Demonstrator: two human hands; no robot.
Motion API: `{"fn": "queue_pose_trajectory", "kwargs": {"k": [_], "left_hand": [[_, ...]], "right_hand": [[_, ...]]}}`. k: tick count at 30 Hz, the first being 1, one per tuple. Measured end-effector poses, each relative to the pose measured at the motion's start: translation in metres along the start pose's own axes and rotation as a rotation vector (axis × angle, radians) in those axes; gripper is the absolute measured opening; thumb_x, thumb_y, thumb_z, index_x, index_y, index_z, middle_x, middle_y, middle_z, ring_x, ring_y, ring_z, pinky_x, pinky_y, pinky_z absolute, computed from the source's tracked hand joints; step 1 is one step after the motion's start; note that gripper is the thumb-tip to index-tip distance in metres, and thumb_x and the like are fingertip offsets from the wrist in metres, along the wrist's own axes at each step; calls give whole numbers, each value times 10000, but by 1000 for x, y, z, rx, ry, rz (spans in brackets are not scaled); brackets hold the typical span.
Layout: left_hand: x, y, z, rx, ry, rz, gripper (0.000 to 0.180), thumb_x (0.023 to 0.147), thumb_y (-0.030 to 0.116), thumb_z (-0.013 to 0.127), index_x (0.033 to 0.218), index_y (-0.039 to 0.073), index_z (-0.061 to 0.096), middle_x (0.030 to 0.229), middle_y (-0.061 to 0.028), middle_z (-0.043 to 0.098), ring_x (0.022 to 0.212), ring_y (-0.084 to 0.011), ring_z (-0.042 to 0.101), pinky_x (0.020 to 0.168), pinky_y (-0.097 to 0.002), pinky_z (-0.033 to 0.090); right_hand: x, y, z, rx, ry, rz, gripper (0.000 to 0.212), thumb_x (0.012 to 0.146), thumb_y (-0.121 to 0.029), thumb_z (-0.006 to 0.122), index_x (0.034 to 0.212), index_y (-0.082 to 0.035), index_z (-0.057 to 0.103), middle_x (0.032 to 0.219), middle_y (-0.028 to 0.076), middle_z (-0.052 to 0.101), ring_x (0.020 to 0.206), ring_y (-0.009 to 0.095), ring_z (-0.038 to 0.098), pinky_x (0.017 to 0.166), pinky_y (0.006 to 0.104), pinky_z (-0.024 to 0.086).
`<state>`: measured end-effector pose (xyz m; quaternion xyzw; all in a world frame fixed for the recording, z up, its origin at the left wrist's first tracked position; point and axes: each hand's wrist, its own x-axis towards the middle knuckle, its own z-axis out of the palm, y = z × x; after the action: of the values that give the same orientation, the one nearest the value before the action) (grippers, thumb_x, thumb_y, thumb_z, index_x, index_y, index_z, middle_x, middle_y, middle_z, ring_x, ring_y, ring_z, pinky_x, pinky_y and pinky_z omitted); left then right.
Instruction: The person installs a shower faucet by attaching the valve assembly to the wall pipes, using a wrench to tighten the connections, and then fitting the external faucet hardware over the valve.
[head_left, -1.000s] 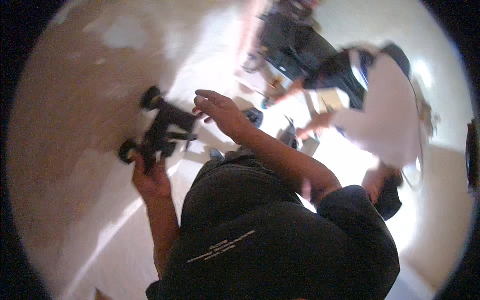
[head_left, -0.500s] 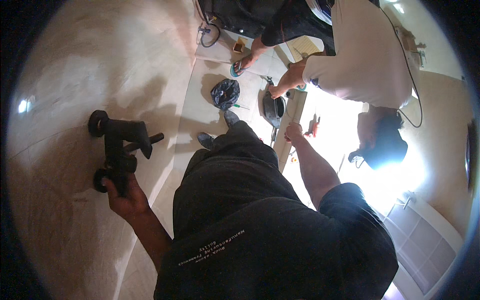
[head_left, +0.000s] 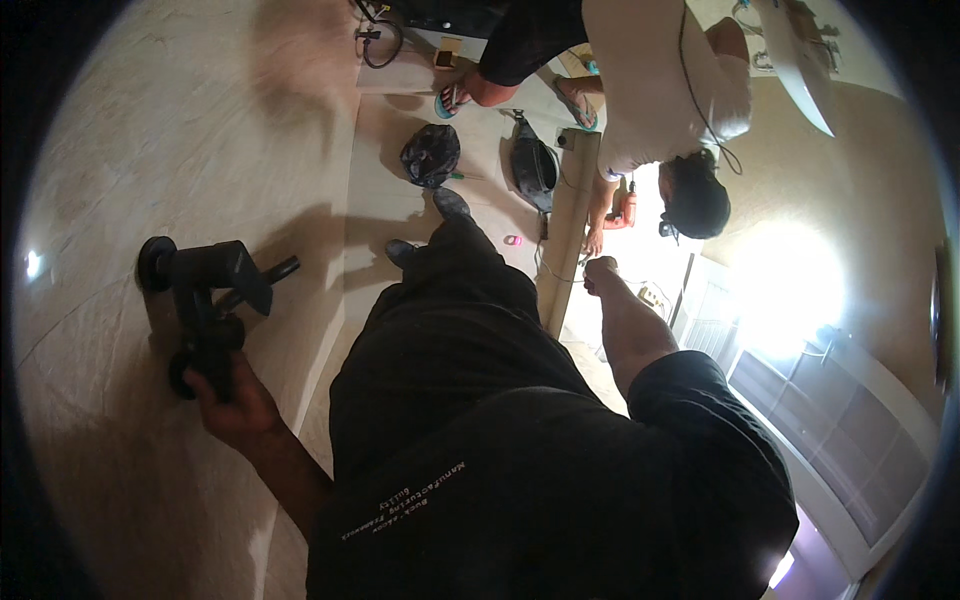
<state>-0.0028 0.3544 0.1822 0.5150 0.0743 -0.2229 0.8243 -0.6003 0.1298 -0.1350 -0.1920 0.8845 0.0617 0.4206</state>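
Note:
My left hand [head_left: 240,408] is closed around the lower end of a black wall-mounted mixer tap [head_left: 205,300]. The tap stands out from the beige wall, with one round flange above and another by my fingers. My right hand [head_left: 602,276] is closed at the ledge [head_left: 562,270] on the right. What its fingers hold, if anything, is too small to make out. A co-worker's hand [head_left: 594,241] is just beyond it. Close to that hand, an orange power drill [head_left: 625,208] stands on the brightly lit white surface.
A black plastic bag [head_left: 430,155] and a black waist bag [head_left: 533,165] lie on the tiled floor, with a small pink object [head_left: 513,240] nearer me. The co-worker [head_left: 650,80] bends over at the upper right. A bright lamp [head_left: 790,290] glares beside a panelled white frame [head_left: 830,430].
The co-worker's hand has left the waist bag and reached down beside the drill, close to my right hand. My view has shifted, so most things sit further left. My left hand still grips the tap.

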Motion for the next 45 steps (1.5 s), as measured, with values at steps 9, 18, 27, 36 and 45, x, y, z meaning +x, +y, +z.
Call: {"fn": "queue_pose_trajectory", "kwargs": {"k": [9, 18, 27, 36, 45], "left_hand": [[2, -5, 12, -367, 3, -142, 440, 1012, 82, 572, 1410, -70, 462, 1488, -178, 492, 1375, -308, 451, 1215, -456, 287], [7, -2, -8, -468, -185, -158, 422, 1006, 104, 570, 1381, -62, 472, 1461, -202, 485, 1380, -345, 424, 1236, -526, 231], [14, -26, -11, -565, -310, -201, 314, 1039, 131, 519, 1318, -12, 535, 1406, -188, 543, 1365, -333, 456, 1204, -523, 291], [-5, -38, 0, 135, -16, 80, 352, 980, 88, 585, 1317, -15, 570, 1346, -153, 608, 1256, -305, 568, 1082, -499, 457], [-49, -5, 30, -502, 66, 43, 392, 884, -31, 619, 1262, -18, 518, 1244, -182, 627, 1190, -336, 603, 967, -553, 519]], "right_hand": [[-3, 32, -30, -24, 111, -24, 158, 945, -98, 533, 795, -53, 553, 625, 111, 549, 471, 239, 544, 396, 398, 409], [-24, -19, -32, 170, 41, -342, 168, 976, -162, 556, 842, -83, 619, 683, 43, 589, 506, 176, 555, 447, 348, 456], [-193, -175, -20, 293, 81, -1349, 380, 1039, -274, 506, 1286, -2, 601, 997, 121, 689, 851, 203, 666, 791, 343, 561], [-315, -232, 5, 174, -781, -1236, 756, 1006, -645, 398, 1586, -180, 263, 1486, 147, 498, 1386, 275, 460, 1057, 525, 394], [-369, -212, 13, 20, -965, -1214, 406, 1056, -466, 480, 1087, -65, 532, 639, -40, 343, 498, 100, 314, 453, 280, 293]]}}
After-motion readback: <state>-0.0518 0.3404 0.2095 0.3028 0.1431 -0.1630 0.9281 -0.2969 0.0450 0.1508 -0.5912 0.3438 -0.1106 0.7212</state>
